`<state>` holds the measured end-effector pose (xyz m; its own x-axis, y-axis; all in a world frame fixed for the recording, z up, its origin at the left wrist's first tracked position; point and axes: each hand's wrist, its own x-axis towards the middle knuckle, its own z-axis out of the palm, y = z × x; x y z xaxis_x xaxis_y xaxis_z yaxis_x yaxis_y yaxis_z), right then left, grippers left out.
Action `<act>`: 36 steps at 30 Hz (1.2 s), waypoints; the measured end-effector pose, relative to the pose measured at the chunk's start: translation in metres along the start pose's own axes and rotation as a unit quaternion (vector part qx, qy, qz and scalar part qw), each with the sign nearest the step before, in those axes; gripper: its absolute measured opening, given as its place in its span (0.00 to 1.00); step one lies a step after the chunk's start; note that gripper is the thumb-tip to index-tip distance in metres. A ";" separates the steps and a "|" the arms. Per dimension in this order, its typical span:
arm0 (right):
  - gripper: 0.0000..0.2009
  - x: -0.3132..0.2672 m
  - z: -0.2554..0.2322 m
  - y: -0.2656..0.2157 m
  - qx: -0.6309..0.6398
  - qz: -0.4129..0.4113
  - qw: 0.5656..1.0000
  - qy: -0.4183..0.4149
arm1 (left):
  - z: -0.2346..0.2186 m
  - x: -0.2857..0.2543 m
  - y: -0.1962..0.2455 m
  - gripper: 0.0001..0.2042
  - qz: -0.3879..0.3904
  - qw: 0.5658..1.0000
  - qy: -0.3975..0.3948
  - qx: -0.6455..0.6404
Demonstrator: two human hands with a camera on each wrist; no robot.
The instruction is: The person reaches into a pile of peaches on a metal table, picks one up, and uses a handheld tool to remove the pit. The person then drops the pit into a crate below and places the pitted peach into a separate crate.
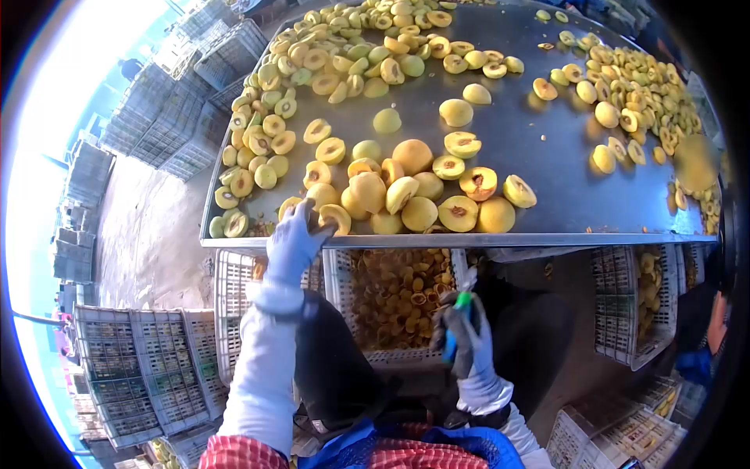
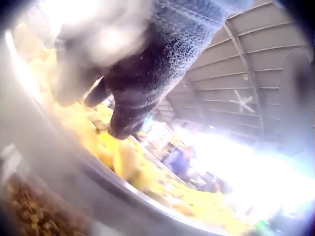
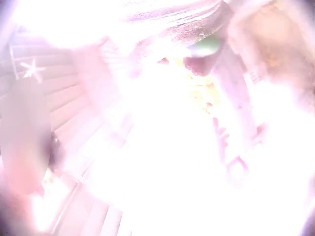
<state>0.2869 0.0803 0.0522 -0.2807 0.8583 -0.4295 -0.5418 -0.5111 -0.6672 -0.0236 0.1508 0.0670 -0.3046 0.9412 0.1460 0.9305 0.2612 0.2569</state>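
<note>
Nearest you, your right hand (image 1: 467,338), in a grey glove, curls its grip round a small green-handled pitting tool (image 1: 461,306), held low over the white slatted plastic crate of pits (image 1: 394,301), below the surface edge. Your left hand (image 1: 295,241), in a pale blue glove, is the nearer one to the fruit: its fingers rest on a yellow halved peach (image 1: 335,216) at the front lip of the grey metal surface (image 1: 539,168), not clearly pinching it. That peach lies up and left of the tool.
</note>
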 end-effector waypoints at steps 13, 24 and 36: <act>0.07 0.008 0.022 0.000 -0.451 -0.357 0.814 -0.081 | 0.004 -0.059 0.086 0.12 -0.078 0.858 -0.096 -0.499; 0.10 -0.018 0.021 0.006 -0.469 -0.240 0.849 -0.025 | -0.002 -0.128 0.160 0.19 -0.138 0.801 0.017 -0.582; 0.12 -0.039 0.016 0.021 -0.435 -0.344 0.832 -0.038 | 0.004 -0.154 0.157 0.17 -0.093 0.813 0.047 -0.573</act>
<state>0.2736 0.0367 0.0643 -0.2089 0.9446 0.2531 0.1727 0.2903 -0.9412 0.1701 0.0478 0.0815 -0.4832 0.8733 0.0615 0.0832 -0.0241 0.9962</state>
